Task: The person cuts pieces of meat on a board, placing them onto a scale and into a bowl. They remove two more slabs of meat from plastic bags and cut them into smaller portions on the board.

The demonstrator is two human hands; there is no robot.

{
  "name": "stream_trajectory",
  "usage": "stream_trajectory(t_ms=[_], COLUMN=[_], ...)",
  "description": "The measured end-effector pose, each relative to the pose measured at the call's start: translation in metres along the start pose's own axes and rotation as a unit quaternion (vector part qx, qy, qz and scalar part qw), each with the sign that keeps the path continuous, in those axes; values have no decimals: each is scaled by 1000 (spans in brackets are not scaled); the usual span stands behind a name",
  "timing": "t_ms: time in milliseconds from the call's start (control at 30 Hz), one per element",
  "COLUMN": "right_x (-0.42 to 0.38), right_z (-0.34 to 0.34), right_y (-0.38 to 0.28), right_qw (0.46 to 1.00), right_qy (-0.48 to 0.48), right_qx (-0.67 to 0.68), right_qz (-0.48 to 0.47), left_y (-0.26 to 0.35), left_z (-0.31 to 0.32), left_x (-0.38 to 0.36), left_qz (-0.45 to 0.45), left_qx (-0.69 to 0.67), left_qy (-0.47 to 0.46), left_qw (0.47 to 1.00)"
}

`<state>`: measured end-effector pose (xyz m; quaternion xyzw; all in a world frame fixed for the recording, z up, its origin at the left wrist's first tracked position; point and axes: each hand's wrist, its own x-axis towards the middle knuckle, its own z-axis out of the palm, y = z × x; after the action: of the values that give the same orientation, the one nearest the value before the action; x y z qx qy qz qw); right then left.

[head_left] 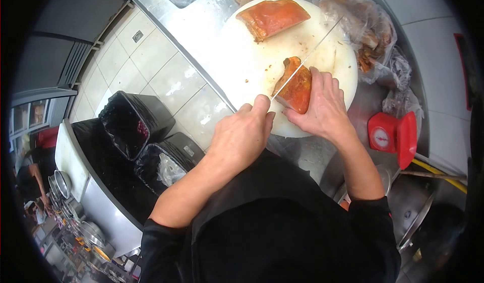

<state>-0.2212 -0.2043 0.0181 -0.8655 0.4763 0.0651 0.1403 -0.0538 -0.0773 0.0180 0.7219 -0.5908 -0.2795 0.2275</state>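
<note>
A knife [315,48], seen nearly edge-on as a thin line, has its handle wrapped in my left hand [241,136]. Its blade lies across a chunk of reddish-brown cooked meat [298,92] on a round white cutting board [237,76]. My right hand [325,104] grips this chunk from its right side, thumb at the near end and fingers along the far edge. Farther back on the board rests a larger piece of meat [275,18] with a glossy orange-red skin. Small brown crumbs dot the board between the two pieces.
Right of the board are a clear plastic bag [370,23] of meat pieces and a red dial scale [385,134]. Black-lined bins [138,121] stand on the tiled floor to the left. Another person [33,177] is at the far left near metal bowls [61,183].
</note>
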Motion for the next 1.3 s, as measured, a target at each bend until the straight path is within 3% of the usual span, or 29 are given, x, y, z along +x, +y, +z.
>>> stream_trajectory(t_ms=[133, 367, 533, 633, 767, 833, 933, 1067, 1167, 1300], right_x=[0, 1, 3, 4, 3, 9, 1, 2, 4, 8], right_z=[7, 9, 17, 17, 18, 10, 8, 5, 6, 3], right_y=[2, 4, 8, 9, 7, 1, -6, -9, -4, -3], right_qw=[1000, 999, 999, 999, 999, 999, 999, 1000, 999, 999], right_qy=[11, 5, 35, 38, 11, 28, 20, 11, 3, -9], right_qx=[12, 34, 36, 36, 31, 28, 16, 14, 18, 16], right_qz=[6, 13, -15, -10, -20, -10, 25, 25, 28, 40], left_y=[-3, 0, 3, 14, 5, 8, 7, 0, 1, -22], left_z=[-3, -60, -43, -43, -12, -7, -18, -60, -56, -6], left_x=[-3, -85, -45, -33, 21, 41, 18, -62, -57, -4], left_qz=[-17, -123, -102, -147, -80, -100, -82, -164, -158, -99], left_qx=[34, 99, 82, 108, 34, 58, 40, 88, 79, 87], left_qy=[-39, -158, -164, -202, -160, -182, -166, -230, -241, -184], left_qw=[999, 975, 978, 962, 983, 976, 982, 955, 954, 974])
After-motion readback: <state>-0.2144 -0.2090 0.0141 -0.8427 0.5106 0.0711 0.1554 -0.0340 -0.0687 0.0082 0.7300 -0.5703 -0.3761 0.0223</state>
